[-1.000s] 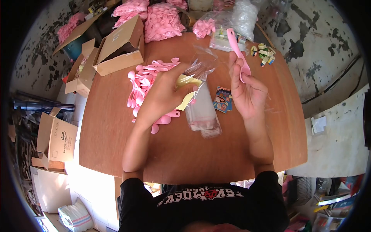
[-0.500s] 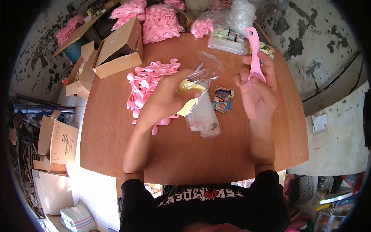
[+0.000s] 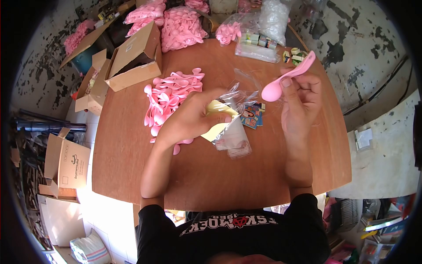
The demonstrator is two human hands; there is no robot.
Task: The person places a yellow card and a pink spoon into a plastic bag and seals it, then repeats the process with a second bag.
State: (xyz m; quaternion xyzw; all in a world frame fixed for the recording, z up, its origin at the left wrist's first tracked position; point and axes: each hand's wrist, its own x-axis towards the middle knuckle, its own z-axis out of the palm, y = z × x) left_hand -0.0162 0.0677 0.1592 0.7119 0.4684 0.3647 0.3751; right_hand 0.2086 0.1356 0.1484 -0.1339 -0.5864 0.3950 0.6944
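Pinched in my right hand (image 3: 301,97) is a pink spoon (image 3: 273,90), its bowl pointing left and its handle slanting up to the right. My left hand (image 3: 193,112) grips a yellow card (image 3: 216,132) together with a clear plastic bag (image 3: 241,94); part of the card is covered by the fingers. Under them lies a stack of flat clear bags (image 3: 235,143) on the brown table (image 3: 220,180). Small blue printed cards (image 3: 251,116) rest just right of that stack. Left of my left hand is a pile of pink spoons (image 3: 165,99), partly hidden by it.
An open cardboard box (image 3: 134,57) stands at the table's back left, near a large bag of pink spoons (image 3: 182,28). At the back right are packs of clear bags (image 3: 257,50) and small labelled pieces (image 3: 295,56). More boxes (image 3: 72,163) stand on the floor at left.
The spoon in my right hand has turned from upright to slanted, its bowl now toward the left. My left hand, with the card and clear bag, has shifted slightly right.
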